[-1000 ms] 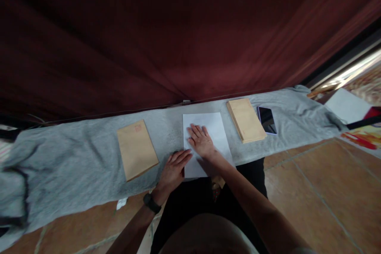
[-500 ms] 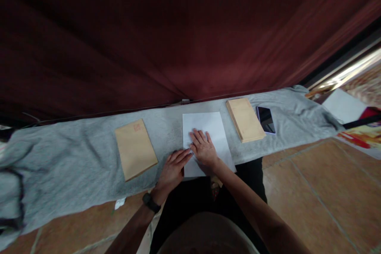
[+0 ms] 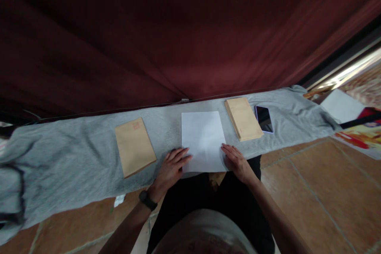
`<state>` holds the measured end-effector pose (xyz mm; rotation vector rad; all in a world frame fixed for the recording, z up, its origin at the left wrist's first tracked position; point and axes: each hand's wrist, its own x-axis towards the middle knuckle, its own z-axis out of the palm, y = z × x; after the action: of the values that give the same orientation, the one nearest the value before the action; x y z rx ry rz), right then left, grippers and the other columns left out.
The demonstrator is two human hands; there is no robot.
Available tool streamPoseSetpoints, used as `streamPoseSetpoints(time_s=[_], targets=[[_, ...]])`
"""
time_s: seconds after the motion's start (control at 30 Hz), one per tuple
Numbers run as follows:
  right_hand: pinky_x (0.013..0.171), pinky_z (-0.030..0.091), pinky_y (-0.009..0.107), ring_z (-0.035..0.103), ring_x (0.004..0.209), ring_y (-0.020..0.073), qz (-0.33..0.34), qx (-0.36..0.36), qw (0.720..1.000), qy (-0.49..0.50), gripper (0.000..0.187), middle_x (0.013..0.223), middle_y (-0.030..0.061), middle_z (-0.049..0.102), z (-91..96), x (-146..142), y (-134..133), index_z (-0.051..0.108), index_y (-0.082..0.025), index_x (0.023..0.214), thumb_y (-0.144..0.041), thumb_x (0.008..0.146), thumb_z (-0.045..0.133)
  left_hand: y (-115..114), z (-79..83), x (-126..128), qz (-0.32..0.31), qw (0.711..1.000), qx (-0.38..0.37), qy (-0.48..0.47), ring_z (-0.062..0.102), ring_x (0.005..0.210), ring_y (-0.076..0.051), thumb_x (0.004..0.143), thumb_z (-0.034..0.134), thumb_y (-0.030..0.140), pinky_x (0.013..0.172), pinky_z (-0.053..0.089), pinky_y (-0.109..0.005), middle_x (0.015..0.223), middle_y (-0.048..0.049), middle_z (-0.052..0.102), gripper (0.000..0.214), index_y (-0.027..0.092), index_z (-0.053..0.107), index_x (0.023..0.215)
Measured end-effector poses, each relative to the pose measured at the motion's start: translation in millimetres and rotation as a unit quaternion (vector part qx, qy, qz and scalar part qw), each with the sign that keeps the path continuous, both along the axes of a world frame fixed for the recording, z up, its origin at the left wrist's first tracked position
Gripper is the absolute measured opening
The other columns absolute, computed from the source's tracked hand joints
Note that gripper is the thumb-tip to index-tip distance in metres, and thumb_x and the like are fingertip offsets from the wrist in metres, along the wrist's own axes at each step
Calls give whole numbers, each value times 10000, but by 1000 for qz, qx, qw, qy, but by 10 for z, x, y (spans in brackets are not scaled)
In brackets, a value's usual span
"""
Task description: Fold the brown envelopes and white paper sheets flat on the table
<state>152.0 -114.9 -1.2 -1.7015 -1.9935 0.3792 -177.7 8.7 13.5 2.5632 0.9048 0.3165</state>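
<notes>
A white sheet of paper (image 3: 204, 139) lies flat on a grey cloth (image 3: 74, 158) in front of me. My left hand (image 3: 172, 166) rests open at the sheet's near left corner, fingertips touching its edge. At the near right corner my right hand (image 3: 236, 160) lies open, fingers stretched along the edge. A single brown envelope (image 3: 135, 147) lies to the left of the sheet. A stack of brown envelopes (image 3: 243, 118) sits to its right. A dark watch is on my left wrist.
A phone (image 3: 264, 119) lies face up beside the envelope stack. A dark red curtain (image 3: 178, 35) hangs behind the cloth. Tiled floor (image 3: 321, 190) spreads to the right, with white paper (image 3: 342, 105) and coloured items at the far right.
My right hand has slid off the middle of the sheet, down and to the right, to its near right corner. My left hand has stayed at the near left edge.
</notes>
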Motion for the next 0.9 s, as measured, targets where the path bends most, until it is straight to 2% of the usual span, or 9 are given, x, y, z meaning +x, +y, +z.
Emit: streamPoseSetpoints(time_s=[0.13, 0.27, 0.37, 0.5, 0.6, 0.67, 0.77, 0.9], targets=[[1189, 388, 556, 552, 1363, 238, -5, 6, 998, 54, 487, 1457, 66, 600, 17, 237, -187, 574, -322, 1426, -158, 985, 450, 53, -42, -12, 6, 998, -20, -61, 526, 1327, -222, 930, 562, 146, 1117, 411, -467, 1395, -2, 651, 369, 320, 716, 1216], [1144, 429, 541, 549, 1356, 264, -2, 17, 998, 60, 386, 1417, 75, 632, 30, 241, -113, 661, -304, 1326, -228, 968, 539, 104, -76, 27, 41, 988, -49, -137, 610, 1197, -216, 972, 582, 290, 1049, 477, -438, 1205, -29, 749, 201, 281, 768, 1047], [1037, 499, 495, 648, 1198, 276, -50, 9, 997, 63, 249, 1220, 79, 737, 32, 172, 45, 757, -279, 1094, -341, 992, 538, 126, -47, 85, 93, 979, -81, -163, 654, 1076, -209, 976, 576, 364, 997, 508, -400, 1072, -47, 774, 229, 253, 771, 930], [872, 534, 415, 703, 903, 258, -142, -12, 986, 82, 400, 898, 71, 756, 43, 83, 238, 721, -239, 848, -495, 1013, 461, 191, 14, 184, 181, 956, -148, -174, 675, 893, -192, 951, 576, 427, 848, 533, -323, 928, -45, 767, 289, 221, 751, 848], [776, 528, 368, 691, 807, 248, -184, -26, 978, 98, 461, 799, 61, 720, 61, 33, 347, 665, -237, 799, -557, 1011, 409, 287, 56, 268, 219, 941, -194, -168, 666, 809, -178, 931, 572, 446, 737, 507, -274, 873, -22, 760, 301, 207, 742, 863], [713, 511, 341, 680, 750, 240, -209, -40, 973, 94, 468, 751, 55, 702, 70, 6, 413, 642, -239, 787, -567, 1010, 393, 356, 84, 325, 244, 935, -204, -157, 639, 729, -162, 921, 570, 472, 664, 464, -250, 775, -3, 728, 335, 200, 721, 797], [639, 470, 309, 676, 711, 232, -243, -68, 966, 60, 449, 726, 46, 696, 73, -21, 506, 644, -242, 808, -558, 1012, 396, 433, 124, 401, 275, 933, -194, -129, 585, 640, -143, 924, 566, 495, 605, 395, -240, 665, 13, 661, 379, 198, 680, 718], [596, 424, 286, 692, 728, 231, -276, -108, 955, -10, 419, 747, 42, 713, 82, -35, 615, 668, -245, 859, -545, 1013, 418, 468, 170, 480, 303, 940, -149, -52, 588, 650, -145, 955, 566, 444, 610, 345, -247, 747, -18, 705, 325, 201, 702, 789]])
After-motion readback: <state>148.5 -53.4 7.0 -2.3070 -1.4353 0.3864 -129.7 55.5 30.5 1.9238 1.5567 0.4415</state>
